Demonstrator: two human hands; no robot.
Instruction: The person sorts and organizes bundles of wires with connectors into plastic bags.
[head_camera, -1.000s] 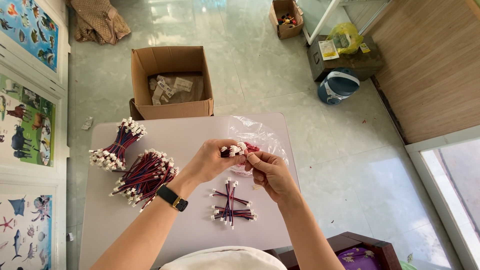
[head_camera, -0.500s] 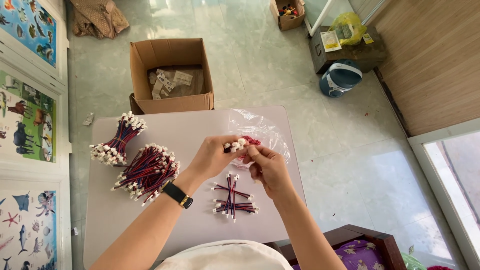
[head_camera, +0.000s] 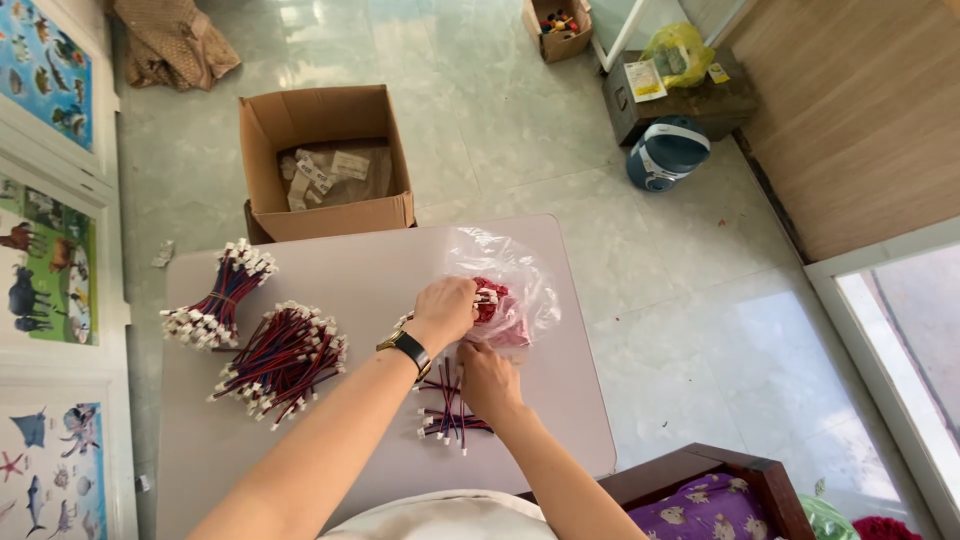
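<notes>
My left hand (head_camera: 445, 312), with a black watch on the wrist, reaches into the mouth of a clear plastic bag (head_camera: 520, 280) holding red wire leads. Its fingers pinch a few leads with white connectors (head_camera: 487, 296). My right hand (head_camera: 487, 382) lies back-up just below the bag, over the right side of a small crossed pile of red-and-blue leads (head_camera: 445, 408) on the grey table (head_camera: 350, 270). Its fingers are curled, and what they hold is hidden.
Two larger bundles of leads (head_camera: 218, 296) (head_camera: 282, 358) lie on the table's left. An open cardboard box (head_camera: 325, 160) stands on the tiled floor beyond the table. A blue cooker (head_camera: 667, 152) and a low wooden stand (head_camera: 680, 95) are at the far right, picture posters (head_camera: 45, 250) on the left.
Both hands were together above the table holding a few leads. Now the left hand has gone into the bag and the right hand has dropped onto the small pile.
</notes>
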